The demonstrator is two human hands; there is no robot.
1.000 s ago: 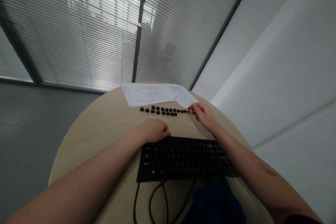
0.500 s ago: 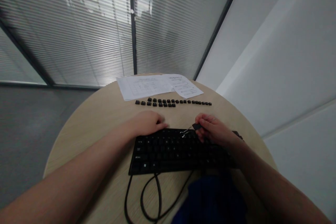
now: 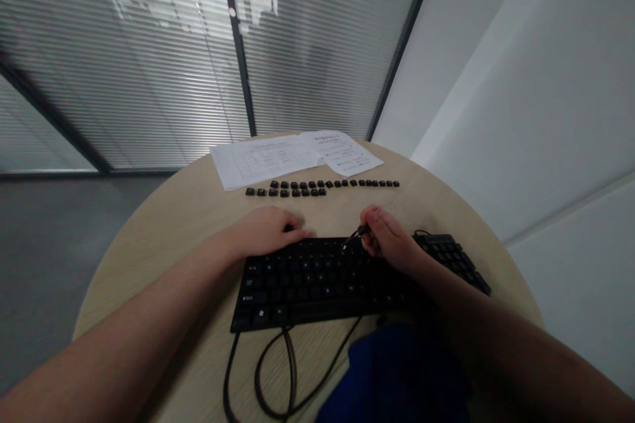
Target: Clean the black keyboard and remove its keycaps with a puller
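Observation:
A black keyboard [image 3: 297,284] lies on the round wooden table. My left hand [image 3: 270,230] is at its upper left edge, fingers curled behind that edge and thumb along the top. Pinched in my right hand [image 3: 384,234] is a keycap puller [image 3: 361,230] with a dark handle and thin wire ends. Its wire tips reach down to the upper middle keys; whether they grip a key I cannot tell. Behind the keyboard, several loose black keycaps [image 3: 296,192] stand in two rows. My right wrist and forearm hide part of the keyboard's right side.
Printed paper sheets [image 3: 268,162] lie at the far side of the table [image 3: 163,225]. A black cable [image 3: 258,377] loops in front of the keyboard. Dark blue cloth [image 3: 391,377] is at the near edge. Behind the table is a glass partition with blinds [image 3: 163,79]; a white wall [image 3: 560,112] stands right.
The view has shifted a little, so the keyboard shows further left and its number pad is now visible. My right hand has tilted the keycap puller steeper over the keys. My left hand stays on the edge.

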